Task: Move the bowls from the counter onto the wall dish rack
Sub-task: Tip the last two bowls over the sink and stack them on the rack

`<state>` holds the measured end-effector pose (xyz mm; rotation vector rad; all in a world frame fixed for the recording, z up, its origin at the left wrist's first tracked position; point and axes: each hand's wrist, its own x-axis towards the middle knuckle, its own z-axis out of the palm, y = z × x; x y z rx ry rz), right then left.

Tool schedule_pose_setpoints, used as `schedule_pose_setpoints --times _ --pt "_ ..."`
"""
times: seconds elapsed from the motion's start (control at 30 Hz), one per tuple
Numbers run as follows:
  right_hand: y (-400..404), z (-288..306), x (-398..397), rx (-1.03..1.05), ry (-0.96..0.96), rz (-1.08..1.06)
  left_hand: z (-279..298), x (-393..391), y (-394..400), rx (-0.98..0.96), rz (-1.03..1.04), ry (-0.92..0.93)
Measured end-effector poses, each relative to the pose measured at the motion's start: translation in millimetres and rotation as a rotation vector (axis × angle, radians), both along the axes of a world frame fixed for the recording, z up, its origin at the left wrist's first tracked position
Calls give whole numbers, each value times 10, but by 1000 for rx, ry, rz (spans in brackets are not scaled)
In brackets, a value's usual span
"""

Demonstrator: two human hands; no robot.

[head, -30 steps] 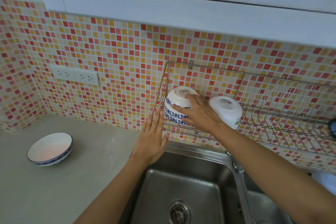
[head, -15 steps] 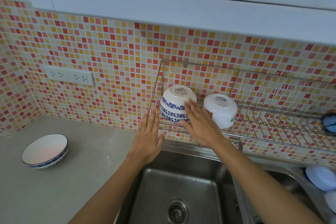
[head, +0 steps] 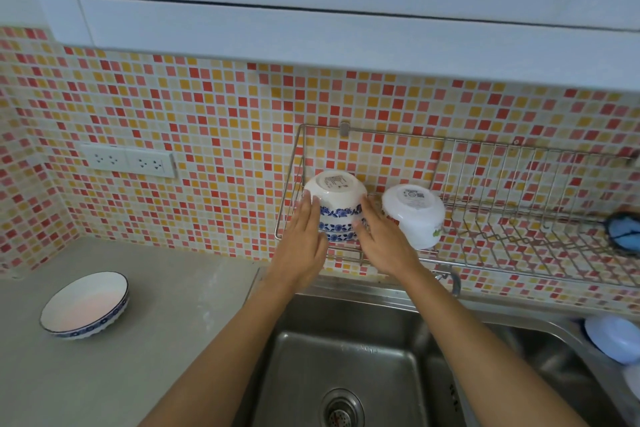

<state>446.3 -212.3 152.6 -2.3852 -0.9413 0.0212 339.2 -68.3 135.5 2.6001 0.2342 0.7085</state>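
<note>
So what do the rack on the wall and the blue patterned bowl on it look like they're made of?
The rack looks like thin metal wire with a shiny, probably chromed or stainless finish. The bowl, upside down between both hands, looks like glazed ceramic: glossy white with a printed blue flower band. It could be melamine.

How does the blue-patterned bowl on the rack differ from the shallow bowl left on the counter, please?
The blue-patterned bowl sits upside down on the wall dish rack; the shallow bowl stands upright on the counter. The left hand and right hand touch the first; nothing touches the second. The first looks deeper. Both are white with blue trim.
</note>
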Motion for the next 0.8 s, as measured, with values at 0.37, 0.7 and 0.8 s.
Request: schedule_pose_setpoints --times 0.37,0.7,0.8 --pt "21 1 22 -177 -94 6 129 293 66 -122 34 244" --pt "52 -2 0 -107 -71 17 14 361 167 -52 5 181" --pt "51 -24 16 -144 -83 6 -15 376 191 -14 6 180"
